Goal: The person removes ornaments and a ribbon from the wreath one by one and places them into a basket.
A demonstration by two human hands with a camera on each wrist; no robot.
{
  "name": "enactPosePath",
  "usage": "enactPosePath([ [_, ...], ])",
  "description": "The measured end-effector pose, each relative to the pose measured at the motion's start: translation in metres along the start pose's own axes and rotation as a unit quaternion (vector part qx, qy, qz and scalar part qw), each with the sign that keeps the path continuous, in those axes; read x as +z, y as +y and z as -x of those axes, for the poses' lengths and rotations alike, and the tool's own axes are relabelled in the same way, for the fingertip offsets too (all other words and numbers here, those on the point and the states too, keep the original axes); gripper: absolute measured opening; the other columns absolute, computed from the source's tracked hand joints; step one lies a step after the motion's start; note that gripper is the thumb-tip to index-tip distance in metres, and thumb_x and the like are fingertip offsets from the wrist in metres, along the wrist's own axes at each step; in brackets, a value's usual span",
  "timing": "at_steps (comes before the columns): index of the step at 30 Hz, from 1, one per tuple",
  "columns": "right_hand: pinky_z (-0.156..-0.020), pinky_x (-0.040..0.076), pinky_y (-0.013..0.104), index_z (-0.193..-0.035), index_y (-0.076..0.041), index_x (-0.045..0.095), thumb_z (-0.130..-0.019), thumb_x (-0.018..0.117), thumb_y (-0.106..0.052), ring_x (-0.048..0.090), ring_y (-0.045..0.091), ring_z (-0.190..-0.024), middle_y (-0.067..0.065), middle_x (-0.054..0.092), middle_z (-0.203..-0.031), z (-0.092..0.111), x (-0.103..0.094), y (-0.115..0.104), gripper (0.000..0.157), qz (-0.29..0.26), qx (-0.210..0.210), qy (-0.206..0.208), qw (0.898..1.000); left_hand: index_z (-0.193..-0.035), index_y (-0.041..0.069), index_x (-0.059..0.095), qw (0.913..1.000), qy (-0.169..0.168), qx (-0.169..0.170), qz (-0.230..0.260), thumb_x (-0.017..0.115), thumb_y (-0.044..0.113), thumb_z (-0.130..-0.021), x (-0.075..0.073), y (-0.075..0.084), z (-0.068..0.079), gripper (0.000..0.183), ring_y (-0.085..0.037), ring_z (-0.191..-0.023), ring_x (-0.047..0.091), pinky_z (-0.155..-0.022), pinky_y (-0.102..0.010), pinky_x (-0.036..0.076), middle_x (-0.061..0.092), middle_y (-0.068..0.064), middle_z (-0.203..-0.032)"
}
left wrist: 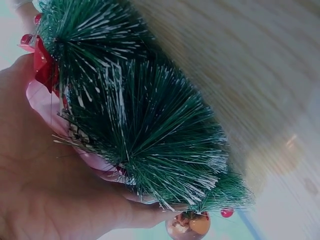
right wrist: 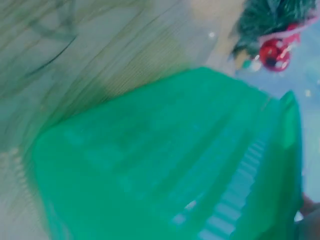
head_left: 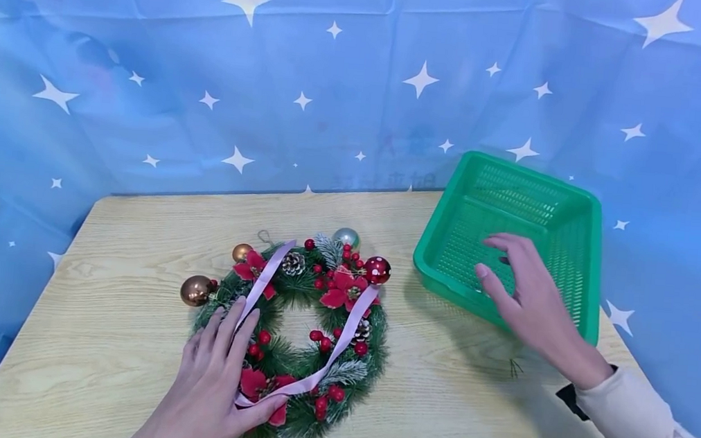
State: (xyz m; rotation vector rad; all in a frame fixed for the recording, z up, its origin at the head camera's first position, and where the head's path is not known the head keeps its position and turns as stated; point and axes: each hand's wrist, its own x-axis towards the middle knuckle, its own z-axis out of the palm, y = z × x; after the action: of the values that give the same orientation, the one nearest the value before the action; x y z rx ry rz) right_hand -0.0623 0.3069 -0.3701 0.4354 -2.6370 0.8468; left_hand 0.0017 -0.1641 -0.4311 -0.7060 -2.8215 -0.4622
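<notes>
A green Christmas wreath (head_left: 369, 360) lies flat on the table, trimmed with red poinsettias (head_left: 344, 288), berries, pine cones (head_left: 293, 263) and shiny balls. Across it runs a pale pink ribbon (head_left: 346, 337), looping down both sides. My left hand (head_left: 212, 367) rests on the wreath's left side, fingers extended over the ribbon and the thumb at the lower red flower. In the left wrist view, green needles (left wrist: 145, 115) fill the middle beside the hand. My right hand (head_left: 522, 296), fingers loosely bent and holding nothing, hovers over the near part of a green plastic basket (head_left: 425, 257).
Around the wreath's upper edge sit a brown ball (head_left: 197, 290), a gold ball (head_left: 242, 252), a silver ball (head_left: 347, 238) and a red dotted ball (head_left: 377, 270). Small green sprigs (head_left: 515, 368) lie near the basket. A blue starred cloth (head_left: 362, 88) hangs behind the wooden table (head_left: 128, 255).
</notes>
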Motion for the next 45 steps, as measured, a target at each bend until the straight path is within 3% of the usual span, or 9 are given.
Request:
enactPosePath([
  [4,-0.102,0.042,0.022,-0.151,-0.003,0.058,-0.105,0.068,-0.013,0.057,0.028,-0.132,0.013,0.055,-0.155,0.003,0.009,-0.014,0.047,-0.02,-0.081,0.014,0.996,-0.172,0.005,0.025,1.0,-0.004,-0.001,0.0,0.076,0.079,-0.086,0.0,0.0,0.0,0.124,-0.059,-0.149,0.035,-0.1,-0.079,0.041,0.023,-0.021,-0.176],
  [9,-0.113,0.041,0.024,-0.149,-0.004,0.06,-0.106,0.065,-0.025,0.054,0.03,-0.14,0.017,0.057,-0.152,0.008,0.025,-0.029,0.048,-0.044,-0.161,-0.004,0.986,-0.172,0.005,0.024,0.9999,-0.01,-0.005,-0.006,0.075,0.079,-0.086,-0.001,0.002,-0.001,0.124,-0.059,-0.149,0.034,-0.101,-0.078,0.041,0.022,-0.021,-0.176],
  [12,-0.122,0.032,0.027,-0.15,-0.006,0.059,-0.105,0.066,-0.029,0.052,0.032,-0.142,0.015,0.056,-0.155,0.01,0.037,-0.036,0.051,-0.048,-0.185,-0.03,0.981,-0.172,0.005,0.024,0.9999,-0.013,-0.008,-0.007,0.075,0.079,-0.086,-0.001,0.003,-0.001,0.124,-0.059,-0.15,0.033,-0.101,-0.078,0.04,0.022,-0.021,-0.177],
  [19,-0.119,0.039,0.055,-0.159,-0.017,0.053,-0.099,0.077,-0.033,0.041,0.027,-0.152,0.002,0.044,-0.167,0.016,0.058,-0.047,0.067,-0.044,-0.164,-0.125,0.977,-0.172,0.006,0.025,0.9998,-0.017,-0.012,-0.006,0.074,0.079,-0.087,-0.001,0.004,-0.001,0.122,-0.06,-0.151,0.032,-0.101,-0.08,0.041,0.02,-0.02,-0.177],
  [24,-0.114,0.043,0.063,-0.162,-0.018,0.049,-0.097,0.082,-0.039,0.04,0.026,-0.154,0.004,0.042,-0.169,0.017,0.071,-0.051,0.076,-0.052,-0.158,-0.164,0.972,-0.172,0.005,0.026,0.9999,-0.012,-0.006,-0.009,0.073,0.08,-0.088,-0.001,0.004,-0.001,0.122,-0.061,-0.15,0.032,-0.099,-0.082,0.041,0.019,-0.019,-0.178],
  [30,-0.112,0.045,0.064,-0.167,-0.02,0.044,-0.097,0.08,-0.051,0.041,0.027,-0.154,0.004,0.039,-0.171,0.017,0.085,-0.053,0.085,-0.047,-0.18,-0.175,0.967,-0.172,0.005,0.026,0.9999,-0.005,0.006,-0.008,0.072,0.081,-0.088,-0.001,0.003,-0.001,0.122,-0.058,-0.151,0.031,-0.097,-0.084,0.041,0.018,-0.019,-0.178],
  [40,-0.111,0.043,0.068,-0.165,-0.02,0.046,-0.098,0.077,-0.06,0.037,0.027,-0.156,0.003,0.037,-0.173,0.012,0.102,-0.051,0.084,-0.064,-0.199,-0.179,0.961,-0.173,0.006,0.025,0.9999,-0.005,0.008,0.008,0.074,0.078,-0.089,-0.001,0.0,-0.001,0.121,-0.056,-0.152,0.03,-0.097,-0.084,0.041,0.017,-0.017,-0.179],
  [45,-0.105,0.041,0.08,-0.165,-0.022,0.047,-0.097,0.076,-0.064,0.037,0.027,-0.156,0.0,0.036,-0.174,0.009,0.107,-0.049,0.085,-0.064,-0.192,-0.194,0.96,-0.173,0.006,0.026,0.9998,-0.011,0.006,0.013,0.075,0.077,-0.089,0.0,-0.001,-0.001,0.12,-0.057,-0.15,0.033,-0.098,-0.083,0.04,0.018,-0.017,-0.178],
])
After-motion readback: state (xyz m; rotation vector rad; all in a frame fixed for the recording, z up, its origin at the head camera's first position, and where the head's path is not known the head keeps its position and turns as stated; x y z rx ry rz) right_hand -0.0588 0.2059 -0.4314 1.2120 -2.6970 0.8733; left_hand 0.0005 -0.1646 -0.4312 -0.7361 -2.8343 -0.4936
